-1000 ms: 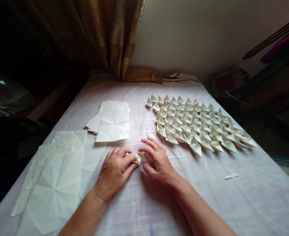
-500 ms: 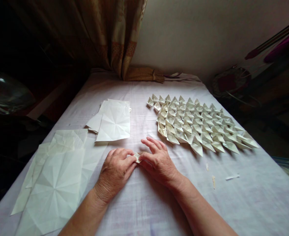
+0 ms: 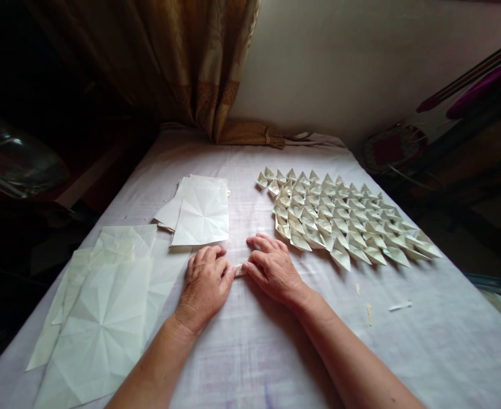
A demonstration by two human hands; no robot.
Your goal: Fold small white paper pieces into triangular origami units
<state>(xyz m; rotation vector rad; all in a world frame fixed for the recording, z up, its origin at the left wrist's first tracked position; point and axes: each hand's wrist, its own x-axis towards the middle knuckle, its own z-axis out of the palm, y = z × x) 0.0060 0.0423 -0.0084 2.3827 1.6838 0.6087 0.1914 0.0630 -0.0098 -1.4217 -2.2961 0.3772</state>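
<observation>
Paper, pale and creased, covers much of the white cloth on this table. Both hands sit close together at the near middle: the left hand and the right hand have their fingers curled, and the fingertips pinch and press a small folded piece flat against the cloth between them. So little of that piece shows between the fingers that its fold stage cannot be told. To the right, just beyond the right hand, lie the finished folded shapes, many small pointed ones set in tight overlapping rows. To the left of centre is a stack of creased squares, and nearer the left edge a spread of larger creased sheets, all unfolded flat. Judging by this, a good deal of folding is done, one piece is in hand, and a fair supply of sheets remains. A few paper scraps lie at the right, well apart from the hands.
</observation>
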